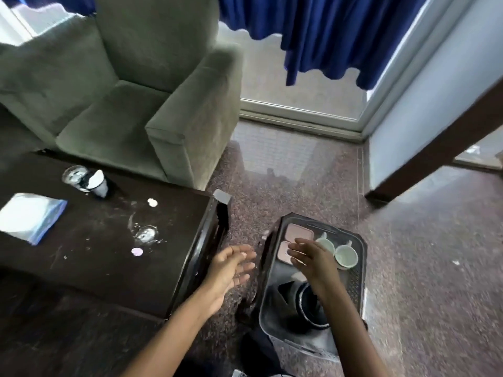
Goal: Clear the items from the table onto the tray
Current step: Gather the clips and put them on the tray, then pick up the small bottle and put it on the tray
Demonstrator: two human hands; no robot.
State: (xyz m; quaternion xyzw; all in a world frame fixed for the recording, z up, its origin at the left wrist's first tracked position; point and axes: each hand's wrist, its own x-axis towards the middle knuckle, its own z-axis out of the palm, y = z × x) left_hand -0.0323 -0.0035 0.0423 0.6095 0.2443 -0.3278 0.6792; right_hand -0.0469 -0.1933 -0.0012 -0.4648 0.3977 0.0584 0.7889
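Tray [358, 281] on floor at five o'clock, apart from table [95, 268], strip of bare floor between. Holds two pink plates [299, 232] at far left corner, one behind the other. Holds also two pale mugs [346, 257] just beside them toward three o'clock, and dark bowl [313, 314] at near end, partly hidden behind forearm.

Right hand [310, 257] above tray, over nearer plate and edge of one mug. Fingers straight, slightly fanned, pointing toward nine o'clock, gripping nothing. Contact with plate: cannot tell.

Left hand [231, 268] at six o'clock, over gap between table and tray. Palm turned toward right hand, fingers spread and relaxed, empty.

Table at eight o'clock, dark, dusty and smeared. Not yet cleared:
- glass [73, 175] and paper cup [99, 186] side by side near far edge, toward nine o'clock
- napkin pack [30, 217] at left edge, white with blue trim
- white disc [152, 202] toward middle
- low glass [145, 234] nearer, blurred, ringed by pale smears
- lilac disc [137, 251] just beside it, nearer again

Armchair [122, 91] at eleven o'clock, grey-green, behind table. Blue curtain [326, 31] at one o'clock, hanging over glass door.
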